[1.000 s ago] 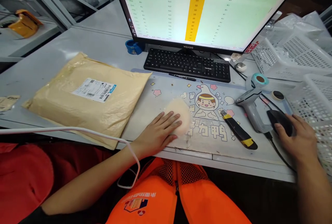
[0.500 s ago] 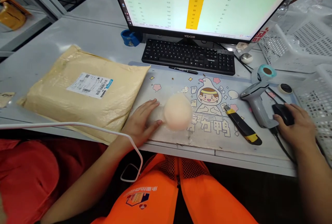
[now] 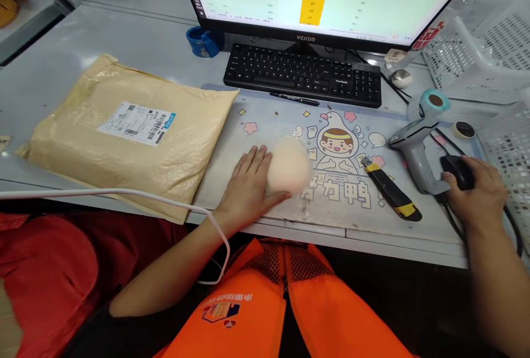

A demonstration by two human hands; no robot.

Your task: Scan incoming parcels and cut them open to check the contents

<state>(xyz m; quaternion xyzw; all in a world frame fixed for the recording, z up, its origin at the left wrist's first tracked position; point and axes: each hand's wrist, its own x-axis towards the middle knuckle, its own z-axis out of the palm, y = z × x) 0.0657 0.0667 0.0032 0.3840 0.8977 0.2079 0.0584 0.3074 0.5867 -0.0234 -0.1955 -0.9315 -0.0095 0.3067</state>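
My left hand (image 3: 247,187) lies on the desk mat with its fingers stretched out. Its fingertips and thumb rest against the left and lower edge of a round, pale peach pad (image 3: 289,167), which looks soft and has a clear rim. Over at the right, my right hand (image 3: 476,192) is curved over a black computer mouse (image 3: 459,172). Beside the mouse stands a grey barcode scanner (image 3: 418,153). A black and yellow utility knife (image 3: 391,189) lies on the mat between the pad and the scanner.
A yellowish padded parcel (image 3: 174,120) with a white label lies at the left. A white cable (image 3: 157,196) crosses my left forearm. At the back are a black keyboard (image 3: 302,76), a pen (image 3: 295,99) and a monitor (image 3: 305,38). White plastic baskets (image 3: 467,70) line the right side.
My left hand has moved right, from beside the pale pad to touching it, and its thumb now reaches along the pad's lower edge. My right hand stays on the mouse. The view has shifted slightly.
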